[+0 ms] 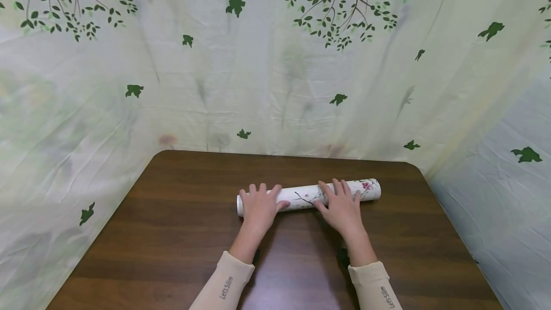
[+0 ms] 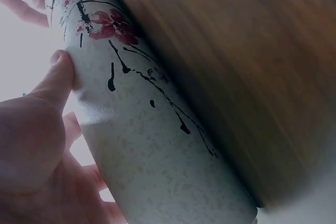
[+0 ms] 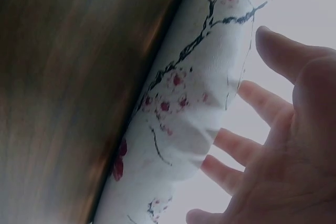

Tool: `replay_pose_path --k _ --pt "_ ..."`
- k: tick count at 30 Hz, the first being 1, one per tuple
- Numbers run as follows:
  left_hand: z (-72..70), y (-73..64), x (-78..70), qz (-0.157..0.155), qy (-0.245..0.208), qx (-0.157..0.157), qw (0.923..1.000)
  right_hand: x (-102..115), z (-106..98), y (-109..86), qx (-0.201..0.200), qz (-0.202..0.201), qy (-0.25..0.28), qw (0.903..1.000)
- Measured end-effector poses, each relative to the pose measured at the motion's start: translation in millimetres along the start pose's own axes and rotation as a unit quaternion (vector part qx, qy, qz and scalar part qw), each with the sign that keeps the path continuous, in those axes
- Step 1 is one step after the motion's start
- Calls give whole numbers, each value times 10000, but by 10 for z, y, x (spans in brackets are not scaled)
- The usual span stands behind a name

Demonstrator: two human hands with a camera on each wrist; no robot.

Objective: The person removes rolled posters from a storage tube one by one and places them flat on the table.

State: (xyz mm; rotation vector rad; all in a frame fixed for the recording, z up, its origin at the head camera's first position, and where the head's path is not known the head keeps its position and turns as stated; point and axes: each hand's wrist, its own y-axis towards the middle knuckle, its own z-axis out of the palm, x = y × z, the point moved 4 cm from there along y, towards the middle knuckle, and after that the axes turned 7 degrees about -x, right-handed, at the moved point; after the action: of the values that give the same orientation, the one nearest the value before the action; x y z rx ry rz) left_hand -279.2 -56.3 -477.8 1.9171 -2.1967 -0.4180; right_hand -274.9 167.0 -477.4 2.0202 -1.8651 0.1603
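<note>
A white roll [image 1: 307, 195] of sheet material, printed with dark branches and red blossoms, lies crosswise on the brown wooden table. It looks like wallpaper, but the material is not certain. My left hand [image 1: 259, 207] rests on its left part with fingers spread over the top; the left wrist view shows the thumb [image 2: 59, 74] against the printed surface. Toward the other end, my right hand [image 1: 341, 208] lies on the roll, fingers straight and apart. In the right wrist view several fingertips [image 3: 247, 88] touch the roll's side. Both ends stick out past the hands.
The table [image 1: 181, 233] has a wood-grain top with rounded far corners. Behind it and at both sides hang pale curtains [image 1: 267, 75] printed with leaves and branches. Cream sleeves [image 1: 228, 279] cover my forearms, and dark objects show under both wrists.
</note>
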Motion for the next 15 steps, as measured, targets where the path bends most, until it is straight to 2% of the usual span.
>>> replay_pose_path --k 15 --pt "42 -8 -92 18 147 17 9999 107 34 -15 -31 -214 -88 9997"
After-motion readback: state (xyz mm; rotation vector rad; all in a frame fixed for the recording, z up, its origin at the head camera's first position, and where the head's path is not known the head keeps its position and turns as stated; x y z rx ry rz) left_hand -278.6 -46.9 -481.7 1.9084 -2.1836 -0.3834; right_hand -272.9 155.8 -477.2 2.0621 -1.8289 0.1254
